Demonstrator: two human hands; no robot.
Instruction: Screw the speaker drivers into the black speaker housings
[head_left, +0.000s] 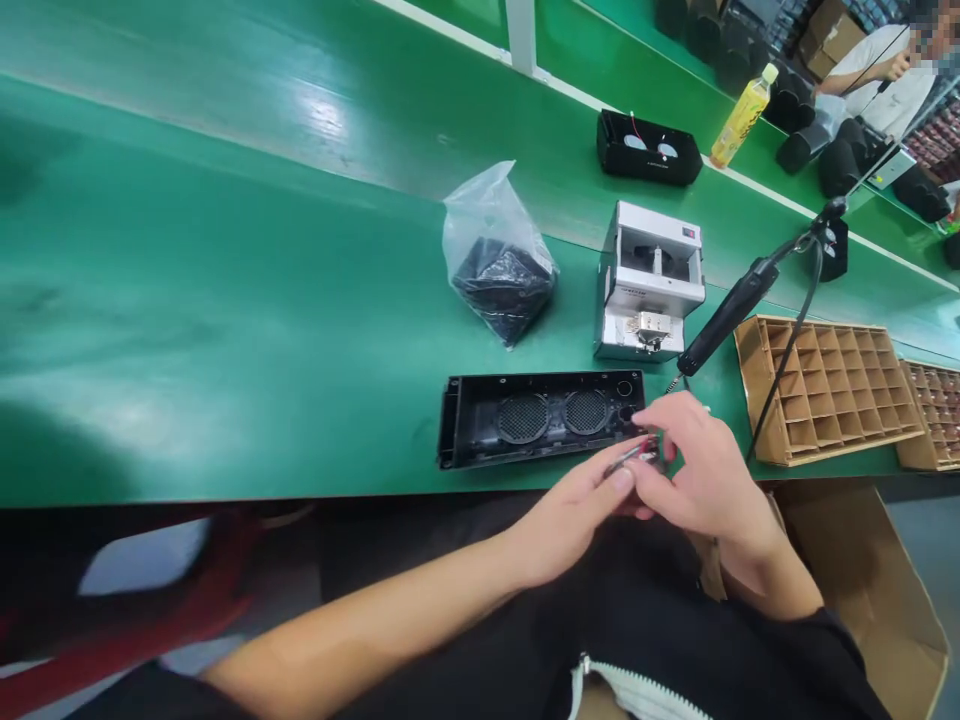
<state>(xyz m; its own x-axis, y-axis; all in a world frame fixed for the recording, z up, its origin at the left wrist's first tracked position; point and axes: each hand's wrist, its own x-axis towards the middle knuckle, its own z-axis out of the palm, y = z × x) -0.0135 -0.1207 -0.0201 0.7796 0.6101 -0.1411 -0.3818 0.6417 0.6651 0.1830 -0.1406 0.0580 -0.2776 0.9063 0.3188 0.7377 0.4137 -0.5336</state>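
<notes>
At the table's front edge, my left hand (589,497) is closed around a small part with silver and red on it (637,454). Its exact kind is hidden by my fingers. My right hand (697,465) meets the left one there, thumb and fingers bent around the same part; how firmly it grips I cannot tell. Just behind my hands lies a long black plastic speaker housing (472,425), its hollow side up, showing two round mesh grilles and two smaller round holes at the right end. My right fingertips are close to that end.
Behind the housing stand a clear bag of black parts (501,270) and a grey-white screw feeder (652,285). A black electric screwdriver (727,318) hangs on a cable beside cardboard divider boxes (832,390). Farther back are another black housing (649,150), a yellow bottle (742,118) and a person.
</notes>
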